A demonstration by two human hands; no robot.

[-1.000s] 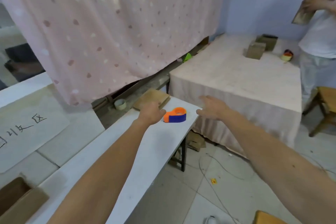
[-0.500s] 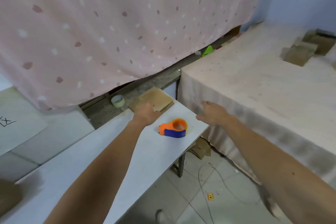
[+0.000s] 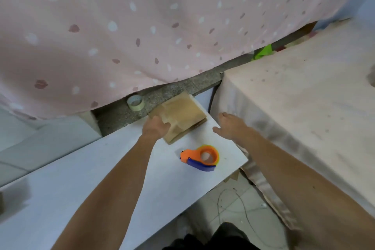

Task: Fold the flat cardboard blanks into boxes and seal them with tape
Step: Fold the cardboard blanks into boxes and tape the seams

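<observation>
A stack of flat brown cardboard blanks [image 3: 182, 113] lies at the far end of the long white surface [image 3: 101, 168]. It is squarish, several sheets thick, and its top sheet shows a fold crease. Its far corner reaches the speckled stone ledge [image 3: 121, 115] below the pink spotted curtain [image 3: 142, 26].

The left hand [image 3: 155, 130] reaches forward on a straight arm, back upward. Its fingers curl over the stack's near-left corner, gripping it. The right hand [image 3: 231, 126] hovers palm down over the surface's far right edge, just beside the stack, fingers released and slightly spread, holding nothing.

An orange and blue plastic tape dispenser [image 3: 199, 157] sits on the surface between the forearms.
</observation>
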